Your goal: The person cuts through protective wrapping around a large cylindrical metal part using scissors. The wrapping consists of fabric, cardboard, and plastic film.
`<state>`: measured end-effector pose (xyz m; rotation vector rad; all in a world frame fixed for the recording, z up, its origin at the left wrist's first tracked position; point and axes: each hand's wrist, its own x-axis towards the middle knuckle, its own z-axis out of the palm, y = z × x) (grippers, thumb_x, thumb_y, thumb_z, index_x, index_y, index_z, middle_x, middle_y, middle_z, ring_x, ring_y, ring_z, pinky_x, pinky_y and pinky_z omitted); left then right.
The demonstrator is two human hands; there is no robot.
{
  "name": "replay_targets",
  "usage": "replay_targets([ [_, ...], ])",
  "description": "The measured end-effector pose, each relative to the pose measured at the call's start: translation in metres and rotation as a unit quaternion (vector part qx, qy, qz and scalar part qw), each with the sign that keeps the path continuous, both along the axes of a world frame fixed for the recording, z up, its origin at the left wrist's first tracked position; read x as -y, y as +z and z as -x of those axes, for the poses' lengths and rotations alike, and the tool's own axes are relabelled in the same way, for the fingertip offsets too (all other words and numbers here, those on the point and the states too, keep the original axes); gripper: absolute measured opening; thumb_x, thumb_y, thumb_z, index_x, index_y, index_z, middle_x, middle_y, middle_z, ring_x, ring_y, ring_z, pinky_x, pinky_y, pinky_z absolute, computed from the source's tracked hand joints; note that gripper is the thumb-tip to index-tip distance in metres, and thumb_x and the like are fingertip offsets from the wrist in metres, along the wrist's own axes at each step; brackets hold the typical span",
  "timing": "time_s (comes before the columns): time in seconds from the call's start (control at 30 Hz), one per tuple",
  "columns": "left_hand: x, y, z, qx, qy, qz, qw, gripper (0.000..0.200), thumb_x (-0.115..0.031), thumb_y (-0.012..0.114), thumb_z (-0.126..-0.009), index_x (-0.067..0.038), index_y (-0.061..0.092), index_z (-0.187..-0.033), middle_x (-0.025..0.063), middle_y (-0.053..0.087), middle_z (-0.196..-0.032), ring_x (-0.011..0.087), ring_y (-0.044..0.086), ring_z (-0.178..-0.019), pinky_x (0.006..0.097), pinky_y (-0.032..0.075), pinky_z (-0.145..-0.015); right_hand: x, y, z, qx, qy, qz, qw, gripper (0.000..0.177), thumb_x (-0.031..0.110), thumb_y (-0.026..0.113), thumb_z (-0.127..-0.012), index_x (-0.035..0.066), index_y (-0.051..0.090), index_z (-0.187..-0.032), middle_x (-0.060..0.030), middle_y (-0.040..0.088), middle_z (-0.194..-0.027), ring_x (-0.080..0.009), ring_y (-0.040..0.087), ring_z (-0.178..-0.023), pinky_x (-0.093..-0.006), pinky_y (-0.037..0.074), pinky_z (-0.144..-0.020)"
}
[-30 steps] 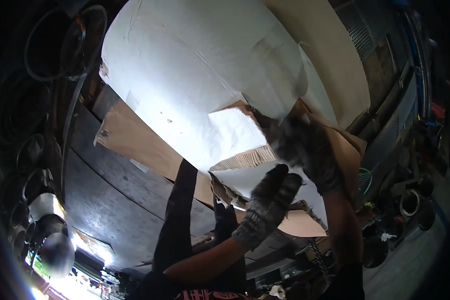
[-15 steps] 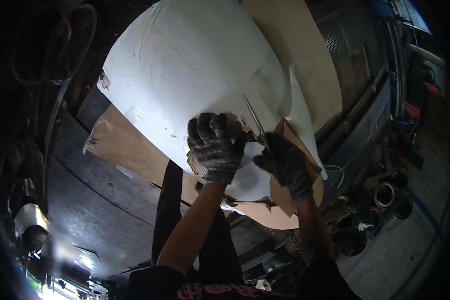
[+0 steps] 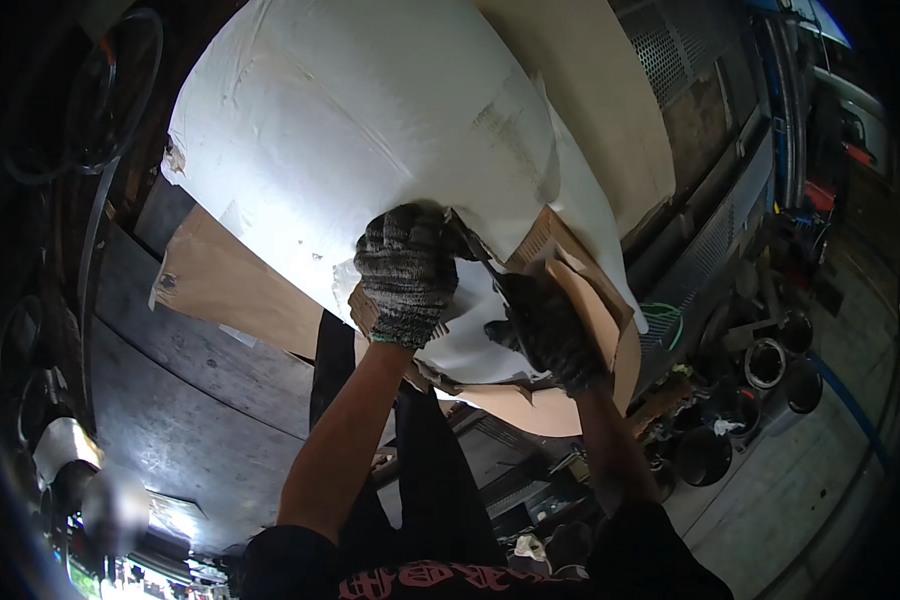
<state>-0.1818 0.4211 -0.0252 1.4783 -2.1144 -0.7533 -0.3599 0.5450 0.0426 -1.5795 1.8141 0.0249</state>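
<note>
My left hand (image 3: 407, 275), in a dark striped work glove, is closed on the torn edge of a white-faced cardboard sheet (image 3: 360, 130). Brown corrugated cardboard (image 3: 361, 308) shows under its palm. My right hand (image 3: 548, 335), also gloved, grips a long thin metal blade (image 3: 482, 258) whose handle is hidden in the fingers. The blade points up and left, and its tip is close to the left hand's fingers, at the sheet's ragged edge. Beside the right hand, a brown cardboard flap (image 3: 582, 305) stands bent up.
Brown cardboard (image 3: 235, 280) sticks out on the left above a dark metal surface (image 3: 190, 400). Perforated metal (image 3: 653, 50) lies at the upper right. Several pipe pieces (image 3: 765, 363) lie at the lower right, near green wire (image 3: 667, 325). A hose (image 3: 100, 240) hangs at the left.
The blade has moved left and down to my left hand. My left hand has shifted slightly left and its fingers are curled tighter. The view has shifted a little.
</note>
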Motion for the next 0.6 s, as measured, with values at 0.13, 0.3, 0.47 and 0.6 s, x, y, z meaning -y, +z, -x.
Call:
replay_targets([
  [0.13, 0.002, 0.006, 0.001, -0.030, 0.020, -0.042, 0.998, 0.028, -0.021, 0.068, -0.081, -0.011, 0.068, -0.107, 0.0118, 0.065, -0.108, 0.0357, 0.062, -0.099, 0.0494, 0.050, -0.084, 0.035, 0.014, 0.007, 0.149, -0.109, -0.080, 0.980, 0.035, 0.028, 0.071, -0.093, 0.005, 0.065, -0.119, -0.0106, 0.060, -0.090, -0.0220, 0.062, -0.087, -0.0359, 0.051, -0.078],
  [0.3, -0.004, 0.007, 0.005, -0.041, 0.032, -0.040, 0.998, 0.035, -0.012, 0.071, -0.076, -0.007, 0.067, -0.111, 0.0162, 0.065, -0.111, 0.0373, 0.063, -0.100, 0.0473, 0.052, -0.088, 0.037, 0.003, 0.020, 0.293, -0.254, -0.135, 0.912, 0.038, 0.039, 0.061, -0.101, 0.004, 0.069, -0.114, 0.0027, 0.055, -0.074, -0.0076, 0.066, -0.068, -0.0224, 0.055, -0.059],
  [0.47, -0.007, 0.005, 0.007, -0.041, 0.047, -0.036, 0.997, 0.034, -0.012, 0.070, -0.078, -0.007, 0.068, -0.111, 0.0152, 0.065, -0.110, 0.0366, 0.063, -0.100, 0.0473, 0.052, -0.087, 0.042, -0.001, 0.033, 0.296, -0.262, -0.246, 0.885, 0.032, 0.022, 0.078, -0.088, 0.008, 0.068, -0.115, -0.0065, 0.067, -0.074, -0.0128, 0.057, -0.053, -0.0296, 0.050, -0.053],
  [0.6, -0.008, 0.000, 0.010, -0.040, 0.050, -0.004, 0.998, 0.031, -0.017, 0.070, -0.077, -0.007, 0.069, -0.106, 0.0152, 0.066, -0.105, 0.0368, 0.064, -0.095, 0.0480, 0.053, -0.083, 0.048, 0.002, 0.027, 0.241, -0.212, -0.247, 0.914, 0.032, 0.023, 0.079, -0.086, 0.007, 0.068, -0.112, -0.0067, 0.067, -0.073, -0.0121, 0.059, -0.052, -0.0299, 0.050, -0.051],
])
